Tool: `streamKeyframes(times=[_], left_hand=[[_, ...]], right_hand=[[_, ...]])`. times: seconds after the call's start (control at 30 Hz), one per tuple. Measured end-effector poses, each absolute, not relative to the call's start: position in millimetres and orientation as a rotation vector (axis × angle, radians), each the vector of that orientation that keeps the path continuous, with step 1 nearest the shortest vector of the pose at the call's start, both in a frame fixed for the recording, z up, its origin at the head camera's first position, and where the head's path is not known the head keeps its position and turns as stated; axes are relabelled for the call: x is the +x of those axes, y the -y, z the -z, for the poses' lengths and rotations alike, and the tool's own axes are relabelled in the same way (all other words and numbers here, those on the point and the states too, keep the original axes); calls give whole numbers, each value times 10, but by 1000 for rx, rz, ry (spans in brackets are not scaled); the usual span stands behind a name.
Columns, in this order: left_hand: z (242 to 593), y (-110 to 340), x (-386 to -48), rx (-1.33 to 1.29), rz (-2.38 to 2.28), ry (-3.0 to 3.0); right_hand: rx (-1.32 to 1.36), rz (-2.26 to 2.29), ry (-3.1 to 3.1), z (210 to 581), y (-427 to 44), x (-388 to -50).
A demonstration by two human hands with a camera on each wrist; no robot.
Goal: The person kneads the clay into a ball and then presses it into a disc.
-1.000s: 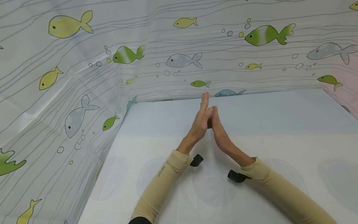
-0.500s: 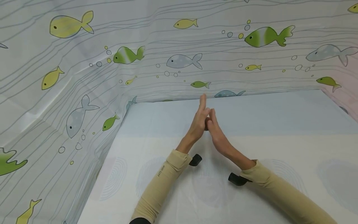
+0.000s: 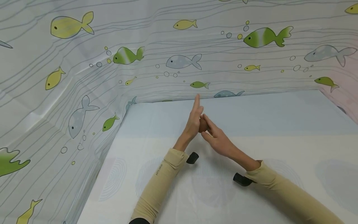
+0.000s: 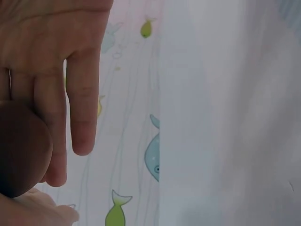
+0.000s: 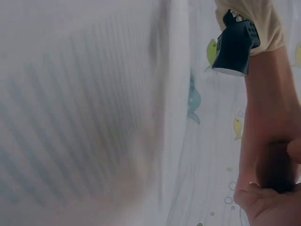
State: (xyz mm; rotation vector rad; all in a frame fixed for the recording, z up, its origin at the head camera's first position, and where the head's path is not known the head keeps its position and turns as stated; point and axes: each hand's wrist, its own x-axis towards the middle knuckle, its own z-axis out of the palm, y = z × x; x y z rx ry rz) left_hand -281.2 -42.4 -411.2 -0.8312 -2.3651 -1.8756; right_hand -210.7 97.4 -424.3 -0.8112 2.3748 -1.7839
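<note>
A smooth, brown, rounded lump (image 3: 203, 125) sits between my two hands above the table; its material cannot be made out. My left hand (image 3: 193, 122) stands upright with straight fingers, its palm side against the lump. From the right, my right hand (image 3: 219, 140) holds the lump, fingers on its far side and thumb on its near side. In the left wrist view, the lump (image 4: 23, 148) lies over the straight left fingers (image 4: 83, 108). The right wrist view has the lump (image 5: 276, 167) darkly shaded between the right fingers (image 5: 263, 202) and thumb (image 5: 295, 149).
Below the hands spreads a table (image 3: 167, 121) with a pale blue and white cover. Fish-patterned sheeting (image 3: 151, 37) rises behind it and along its left. Black wrist cameras (image 3: 192, 158) hang beneath both beige sleeves.
The hands were pressed nearly palm to palm with the lump mostly hidden. They have shifted slightly left, and the right hand has drawn back and taken hold of the lump, which now shows more.
</note>
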Motion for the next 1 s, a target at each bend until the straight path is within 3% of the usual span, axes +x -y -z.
streamKeyframes(times=[0.57, 1.0], left_hand=[[4076, 543, -2714, -879, 1655, 2471], [3977, 754, -2653, -845, 855, 2749]], right_hand=[[-744, 1563, -2583, 4150, -1129, -2084], [-694, 1226, -2657, 4264, -1381, -2045]])
